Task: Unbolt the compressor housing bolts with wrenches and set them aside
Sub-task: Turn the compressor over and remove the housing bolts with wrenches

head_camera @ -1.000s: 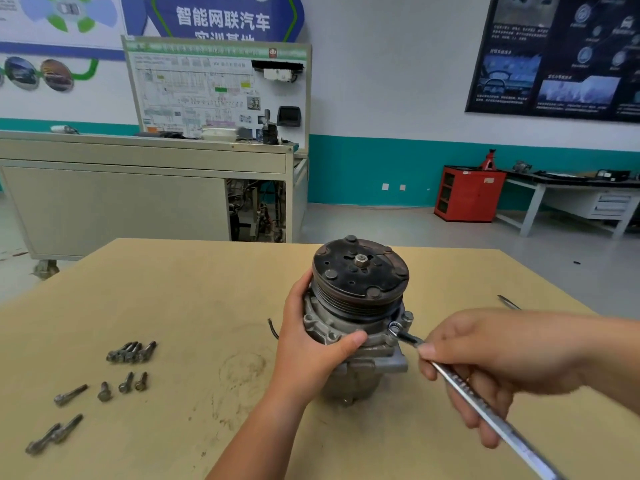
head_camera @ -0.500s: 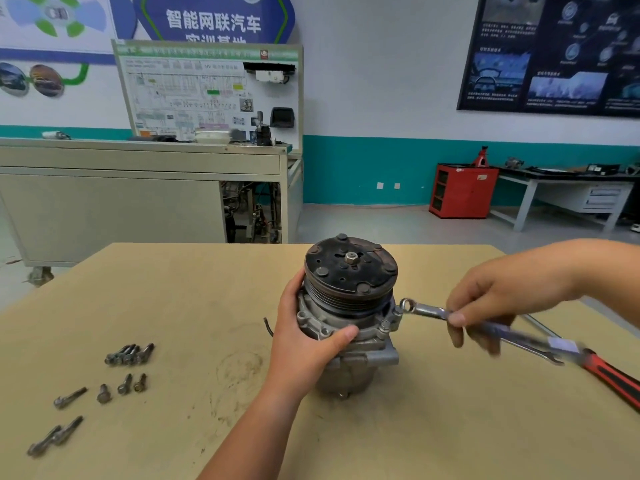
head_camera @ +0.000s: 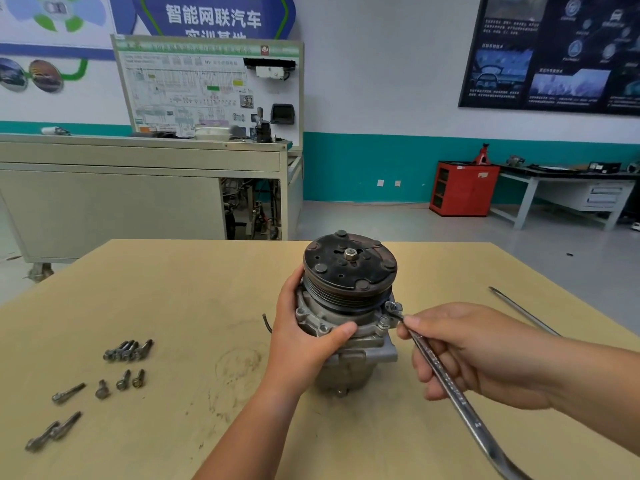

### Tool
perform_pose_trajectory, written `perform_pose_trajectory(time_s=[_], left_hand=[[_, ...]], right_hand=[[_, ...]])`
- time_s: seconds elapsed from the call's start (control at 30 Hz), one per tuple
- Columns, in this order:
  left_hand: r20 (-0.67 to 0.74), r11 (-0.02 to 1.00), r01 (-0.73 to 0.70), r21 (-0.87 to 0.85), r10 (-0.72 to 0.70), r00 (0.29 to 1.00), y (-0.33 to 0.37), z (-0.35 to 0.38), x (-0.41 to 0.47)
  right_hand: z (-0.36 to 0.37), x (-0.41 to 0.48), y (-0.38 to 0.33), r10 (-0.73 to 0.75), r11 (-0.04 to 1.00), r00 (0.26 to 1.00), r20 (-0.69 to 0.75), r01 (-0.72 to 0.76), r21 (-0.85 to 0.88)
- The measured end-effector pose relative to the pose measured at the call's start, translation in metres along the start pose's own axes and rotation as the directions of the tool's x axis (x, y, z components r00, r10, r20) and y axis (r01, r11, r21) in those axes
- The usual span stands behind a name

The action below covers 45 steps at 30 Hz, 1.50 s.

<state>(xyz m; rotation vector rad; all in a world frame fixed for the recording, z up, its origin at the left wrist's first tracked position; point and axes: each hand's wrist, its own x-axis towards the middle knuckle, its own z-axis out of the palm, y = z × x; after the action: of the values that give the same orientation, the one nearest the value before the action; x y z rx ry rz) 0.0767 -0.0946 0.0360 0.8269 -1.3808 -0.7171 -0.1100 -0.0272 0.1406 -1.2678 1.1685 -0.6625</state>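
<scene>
The compressor point(head_camera: 349, 268) stands upright on the desk point(head_camera: 173, 289), black grooved pulley above grey cast housing. Your left hand point(head_camera: 304, 344) curls its fingers round the compressor's left side. Your right hand point(head_camera: 478, 351) clamps its fingers on the wrench point(head_camera: 446, 382), ring end at the compressor's right flange. Loose bolts point(head_camera: 128, 351) lie left of the compressor.

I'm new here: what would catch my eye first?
A grey compressor with a black pulley on top stands mid-table, gripped by the left hand. The right hand holds a long wrench, its ring end at the compressor's right rim. Loose bolts lie at the table's left.
</scene>
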Motion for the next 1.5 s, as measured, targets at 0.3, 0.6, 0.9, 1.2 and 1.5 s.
perform_pose_trajectory(time_s=[0.3,0.6,0.9,1.2,1.5], left_hand=[[0.000,0.999,-0.006,-0.038,0.006,1.000,-0.004,0.001,0.000],[0.015,0.999,0.028,-0.022,-0.027,1.000,-0.003,-0.001,0.000],[0.004,1.000,0.014,-0.013,-0.014,1.000,-0.003,0.000,0.000],[-0.003,0.999,-0.014,-0.031,0.014,1.000,-0.004,0.000,0.000],[0.008,1.000,0.022,-0.002,-0.022,1.000,-0.002,-0.002,0.000]], right_hand=[[-0.010,0.005,-0.007,0.137,0.939,0.979,0.152,-0.080,-0.335],[-0.056,0.024,-0.053,-0.058,0.199,0.993,0.100,0.110,-0.974],[-0.018,0.003,0.001,0.092,0.977,0.975,0.204,-0.049,-0.208],[-0.001,0.009,-0.005,0.151,0.974,0.974,0.166,-0.118,-0.194],[-0.049,0.027,-0.057,-0.067,0.119,0.992,0.105,0.113,-0.986]])
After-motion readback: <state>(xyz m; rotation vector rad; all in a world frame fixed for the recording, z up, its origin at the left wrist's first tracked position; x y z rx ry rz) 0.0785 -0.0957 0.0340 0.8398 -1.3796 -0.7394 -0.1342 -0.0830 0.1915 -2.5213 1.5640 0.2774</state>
